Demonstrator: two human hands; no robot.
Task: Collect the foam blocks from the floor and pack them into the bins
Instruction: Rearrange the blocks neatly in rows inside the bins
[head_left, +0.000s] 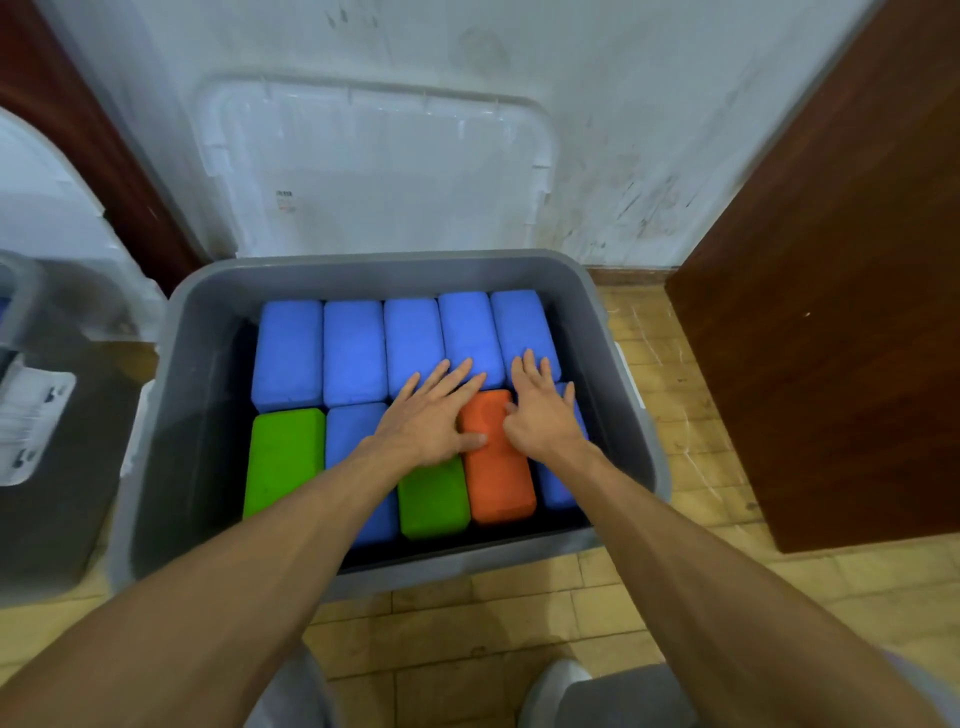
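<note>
A grey bin (171, 415) stands on the floor against the wall, packed with foam blocks. Its far row holds several blue blocks (353, 353). The near row has a green block (283, 460), a blue one, a second green block (434, 501), an orange block (498, 478) and a blue block at the right end. My left hand (434, 421) lies flat, fingers spread, across the green and orange blocks. My right hand (543, 410) rests flat on the orange block's right side and the blue block beside it. Neither hand grips anything.
A clear lid (374, 171) leans on the white wall behind the bin. A second grey bin (47, 457) with a lid stands at the left. A dark wooden panel (841, 322) rises at the right. Yellow tiled floor (467, 623) lies in front.
</note>
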